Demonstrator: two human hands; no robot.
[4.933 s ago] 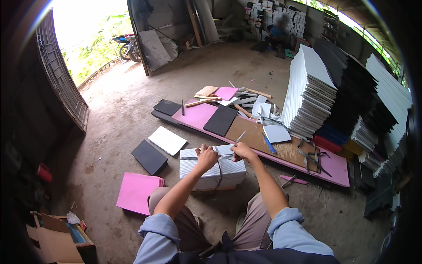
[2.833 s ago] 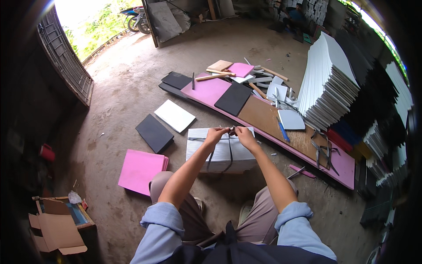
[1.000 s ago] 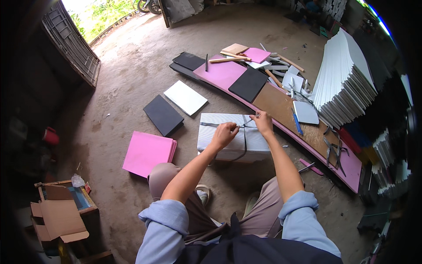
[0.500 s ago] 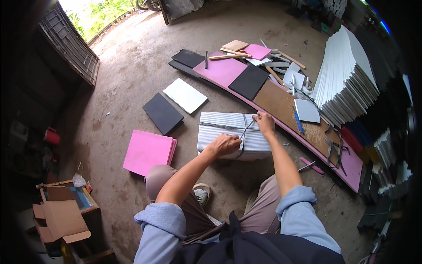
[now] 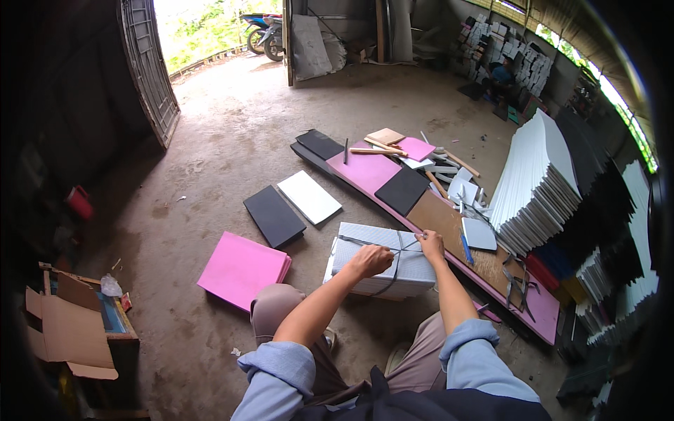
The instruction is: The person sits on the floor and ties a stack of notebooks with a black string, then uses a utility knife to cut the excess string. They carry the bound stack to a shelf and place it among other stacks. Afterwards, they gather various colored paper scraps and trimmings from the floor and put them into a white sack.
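Left hand (image 5: 374, 260): fist closed, by my reading on the grey strap (image 5: 401, 250). Right hand (image 5: 431, 243): just beyond, pinching the same strap. White bundle (image 5: 419, 269): beneath both hands, strap crossed on top. Step, I judge: tying; next move calls for even tension. Brown board (image 5: 439, 218): beyond right hand.

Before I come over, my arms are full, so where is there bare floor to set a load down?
The widest bare floor runs from the metal gate to the white sheet. Another patch lies between the pink stack and opened cardboard box; tiny scraps dot both. It's crowded beyond and right of the strapped bundle: long board, loose offcuts, tall white stack.
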